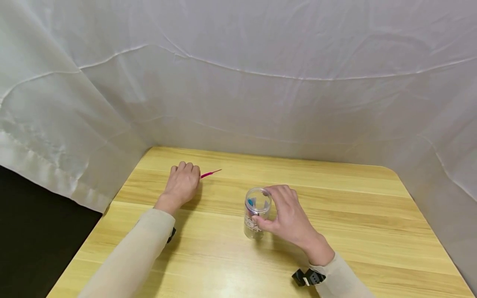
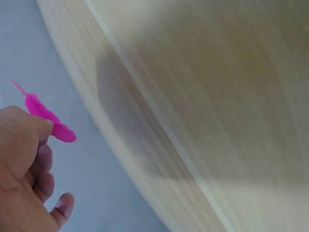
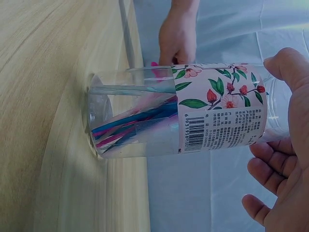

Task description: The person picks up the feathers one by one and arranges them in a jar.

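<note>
A clear plastic jar (image 1: 256, 213) with a floral label (image 3: 219, 108) stands upright on the wooden table (image 1: 354, 207). It holds several thin blue and pink sticks (image 3: 135, 125). My right hand (image 1: 288, 215) grips the jar near its open top, thumb (image 3: 289, 72) on one side and fingers (image 3: 270, 164) on the other. My left hand (image 1: 182, 182) lies on the table at the far left, fingers curled, pinching a thin pink stick (image 1: 210, 173) that pokes out to the right. The same pink stick (image 2: 46, 115) shows beyond the left hand (image 2: 24, 169) in the left wrist view.
White cloth (image 1: 261, 82) hangs close round the back and both sides of the table. A dark gap (image 1: 33, 231) lies beyond the table's left edge. Black wrist straps (image 1: 307, 277) sit on both sleeves.
</note>
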